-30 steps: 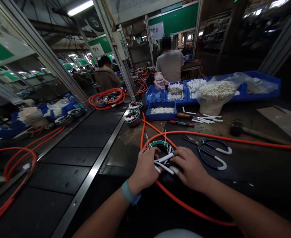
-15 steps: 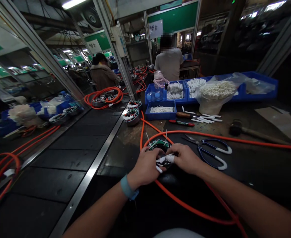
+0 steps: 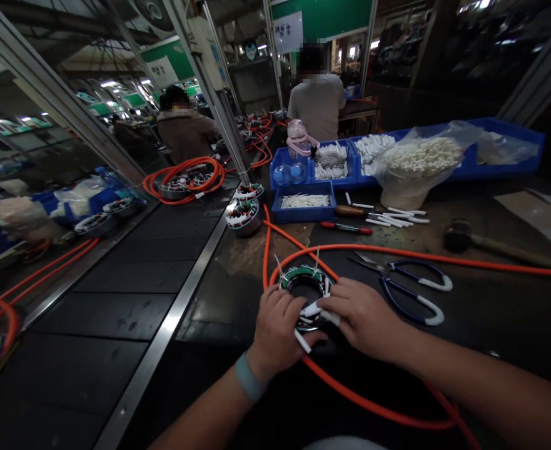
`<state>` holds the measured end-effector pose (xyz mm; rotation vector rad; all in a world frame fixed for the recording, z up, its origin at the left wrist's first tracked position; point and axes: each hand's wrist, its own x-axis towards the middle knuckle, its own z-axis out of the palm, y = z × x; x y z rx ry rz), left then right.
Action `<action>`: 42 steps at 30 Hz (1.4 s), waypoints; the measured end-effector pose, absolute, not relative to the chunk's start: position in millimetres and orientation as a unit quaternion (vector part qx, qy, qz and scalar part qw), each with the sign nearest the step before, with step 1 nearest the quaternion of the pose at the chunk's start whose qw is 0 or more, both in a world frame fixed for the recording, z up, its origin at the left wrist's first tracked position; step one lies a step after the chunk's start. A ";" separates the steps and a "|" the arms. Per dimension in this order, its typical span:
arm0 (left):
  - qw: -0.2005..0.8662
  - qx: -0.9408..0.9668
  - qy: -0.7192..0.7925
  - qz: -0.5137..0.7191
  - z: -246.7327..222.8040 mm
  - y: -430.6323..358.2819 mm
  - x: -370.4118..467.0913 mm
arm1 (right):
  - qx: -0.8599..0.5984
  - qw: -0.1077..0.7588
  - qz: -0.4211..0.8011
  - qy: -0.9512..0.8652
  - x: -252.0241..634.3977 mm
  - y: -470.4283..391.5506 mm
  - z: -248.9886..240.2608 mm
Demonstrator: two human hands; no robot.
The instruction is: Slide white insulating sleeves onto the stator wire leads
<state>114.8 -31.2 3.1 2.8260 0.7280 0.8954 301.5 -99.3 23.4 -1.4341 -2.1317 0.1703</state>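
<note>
A ring-shaped motor stator (image 3: 298, 273) with green, white and dark windings lies on the bench in front of me. Two thin white cable ties stick up from its far edge. My left hand (image 3: 279, 328) is closed on the stator's near left side, and a white sleeve tube (image 3: 303, 341) pokes out below its fingers. My right hand (image 3: 362, 319) pinches a white sleeve (image 3: 311, 309) at the near right of the ring; something white wraps one of its fingers. The fingers partly hide the near side. Orange cable (image 3: 350, 395) loops around the stator.
Blue-handled scissors (image 3: 413, 281) lie on the right, with a hammer (image 3: 458, 236) beyond. Behind are a red marker (image 3: 345, 228), loose white tubes, a blue tray (image 3: 279, 215) of ties and a bag of white sleeves (image 3: 420, 156). More stators (image 3: 243, 219) stand left, beside a conveyor (image 3: 129, 312). Two people work farther off.
My right hand has shifted slightly right and its fingers have moved on the white sleeve. More of the stator's centre shows. The whole view has tilted down a little.
</note>
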 end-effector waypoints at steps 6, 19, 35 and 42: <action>0.012 0.918 0.287 0.273 -0.4 -35.8 127.1 | -0.502 0.242 -0.014 -0.830 293.0 -95.1 23.5; 0.233 0.955 0.124 0.135 40.4 -16.9 86.0 | -0.572 0.385 0.259 -0.677 320.8 -80.2 15.8; 0.104 0.904 0.274 0.311 5.0 -32.6 112.9 | -0.615 0.544 0.179 -0.542 281.1 -122.1 -12.0; 0.072 0.892 0.330 0.300 5.5 -36.8 123.9 | -0.589 0.544 0.131 -0.583 268.8 -145.4 -21.4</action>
